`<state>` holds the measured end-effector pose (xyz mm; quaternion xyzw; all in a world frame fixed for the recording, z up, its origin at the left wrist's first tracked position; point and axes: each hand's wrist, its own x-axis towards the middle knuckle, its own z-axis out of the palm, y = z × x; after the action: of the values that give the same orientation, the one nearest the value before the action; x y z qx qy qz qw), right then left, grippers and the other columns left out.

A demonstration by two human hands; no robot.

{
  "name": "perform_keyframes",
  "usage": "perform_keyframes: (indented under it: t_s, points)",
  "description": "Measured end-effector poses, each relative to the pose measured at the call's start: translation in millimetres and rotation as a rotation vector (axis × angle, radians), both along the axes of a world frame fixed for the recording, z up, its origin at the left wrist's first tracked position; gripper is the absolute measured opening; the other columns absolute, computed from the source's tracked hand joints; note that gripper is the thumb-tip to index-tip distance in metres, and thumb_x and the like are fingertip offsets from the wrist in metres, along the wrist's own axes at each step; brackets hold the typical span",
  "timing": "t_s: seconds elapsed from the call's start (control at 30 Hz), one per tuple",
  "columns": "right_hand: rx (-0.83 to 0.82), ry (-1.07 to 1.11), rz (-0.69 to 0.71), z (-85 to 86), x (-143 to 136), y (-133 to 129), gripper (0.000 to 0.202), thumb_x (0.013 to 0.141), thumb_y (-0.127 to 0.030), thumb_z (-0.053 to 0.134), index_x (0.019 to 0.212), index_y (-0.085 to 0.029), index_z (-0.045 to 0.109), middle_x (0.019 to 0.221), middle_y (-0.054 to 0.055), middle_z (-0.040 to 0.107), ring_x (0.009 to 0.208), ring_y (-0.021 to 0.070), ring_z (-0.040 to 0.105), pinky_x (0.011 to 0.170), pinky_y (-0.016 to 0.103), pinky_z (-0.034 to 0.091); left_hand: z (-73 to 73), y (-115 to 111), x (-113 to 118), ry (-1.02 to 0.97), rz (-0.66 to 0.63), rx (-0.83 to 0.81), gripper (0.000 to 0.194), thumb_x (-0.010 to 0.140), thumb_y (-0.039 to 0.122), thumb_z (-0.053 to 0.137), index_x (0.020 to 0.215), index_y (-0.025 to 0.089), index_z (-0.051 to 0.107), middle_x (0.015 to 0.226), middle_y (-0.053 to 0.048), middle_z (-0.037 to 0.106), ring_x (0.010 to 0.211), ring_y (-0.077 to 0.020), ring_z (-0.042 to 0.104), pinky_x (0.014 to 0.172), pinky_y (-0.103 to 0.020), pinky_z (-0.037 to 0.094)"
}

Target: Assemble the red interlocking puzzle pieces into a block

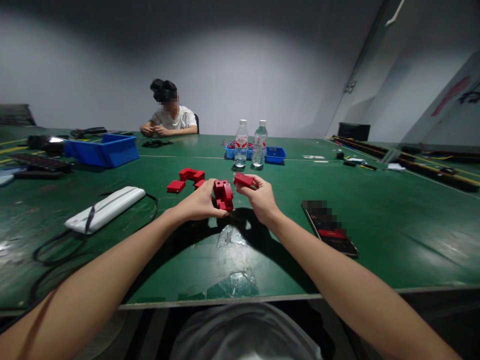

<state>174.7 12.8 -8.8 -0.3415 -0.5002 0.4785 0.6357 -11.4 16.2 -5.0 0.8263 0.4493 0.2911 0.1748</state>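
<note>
My left hand [200,202] is closed around a red notched block [224,195], which has a curved cut-out and small holes in its top. Just to the right, my right hand [261,196] pinches a smaller red rectangular block [243,179] between thumb and fingers. A narrow gap separates the two red parts, and both are held above the green table [277,240]. Behind my left hand lie a red U-shaped block [192,174] and a flat red block [176,186]. Another red piece [199,184] is partly hidden by that hand.
A white power bank [107,209] with a black cable lies left; a phone [330,227] lies right. Two water bottles [241,145] stand ahead, before small blue bins [275,154]. A large blue bin [103,150] sits far left. Across the table sits a person [174,117] wearing a headset.
</note>
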Motion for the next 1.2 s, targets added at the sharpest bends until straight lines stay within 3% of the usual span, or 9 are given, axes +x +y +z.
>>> perform_keyframes:
  t_s: [0.13,0.23,0.47,0.63,0.77,1.0,1.2]
  points:
    - [-0.149,0.207,0.091,4.8,-2,0,0.030,0.061,-0.031,0.076,0.084,-0.016,0.066,0.082,0.003,0.069,0.076,0.0142,0.063,0.074,0.029,0.054,0.7,-2,4,0.040,0.114,0.022,0.072,0.051,0.057,0.075,0.105,0.017,0.050,0.098,-0.008,0.056,0.086,-0.0261,0.057,0.076,-0.039,0.047]
    - [-0.108,0.208,0.115,6.9,-3,-2,0.032,0.066,-0.043,0.073,0.081,-0.015,0.066,0.085,0.005,0.070,0.077,0.0143,0.064,0.077,0.030,0.054,2.4,-4,6,0.075,0.180,0.034,0.073,0.051,0.063,0.073,0.104,0.017,0.051,0.096,-0.008,0.056,0.086,-0.0265,0.057,0.076,-0.039,0.046]
    - [0.219,-0.272,-0.014,-1.2,-3,-9,0.053,0.061,-0.029,0.076,0.110,-0.016,0.057,0.108,0.010,0.065,0.093,0.0191,0.065,0.084,0.034,0.054,1.8,-6,8,0.082,0.171,0.050,0.077,0.055,0.062,0.071,0.113,0.018,0.048,0.101,-0.008,0.052,0.092,-0.0268,0.055,0.081,-0.039,0.046]
    - [0.362,-0.508,-0.157,-6.3,-1,-5,0.045,0.063,-0.020,0.071,0.106,-0.016,0.059,0.109,0.009,0.061,0.096,0.0192,0.063,0.086,0.034,0.054,-2.5,-6,9,-0.014,0.136,0.054,0.082,0.054,0.052,0.076,0.121,0.019,0.043,0.111,-0.009,0.046,0.098,-0.0268,0.054,0.089,-0.041,0.046]
    - [0.484,-0.659,-0.169,-0.7,3,-10,0.043,0.064,-0.014,0.068,0.106,-0.019,0.063,0.113,0.008,0.057,0.101,0.0184,0.060,0.085,0.030,0.053,-3.6,-4,10,-0.065,0.126,0.048,0.083,0.053,0.044,0.078,0.122,0.020,0.040,0.113,-0.009,0.047,0.103,-0.0275,0.054,0.094,-0.042,0.044]
    - [0.543,-0.847,-0.147,1.3,4,-13,0.055,0.065,-0.014,0.069,0.118,-0.016,0.054,0.110,0.010,0.064,0.099,0.0209,0.062,0.089,0.034,0.049,-7.8,-4,17,-0.437,0.033,-0.235,0.083,0.051,0.028,0.080,0.118,0.022,0.030,0.108,-0.005,0.052,0.100,-0.0217,0.057,0.089,-0.036,0.047]
    - [0.528,-0.793,-0.163,0.9,3,-12,0.041,0.071,-0.022,0.068,0.110,-0.017,0.056,0.105,0.008,0.065,0.092,0.0196,0.063,0.085,0.033,0.051,-6.4,-8,22,-0.739,0.024,-0.431,0.088,0.052,0.019,0.080,0.123,0.024,0.029,0.121,-0.008,0.050,0.104,-0.0194,0.058,0.089,-0.033,0.047]
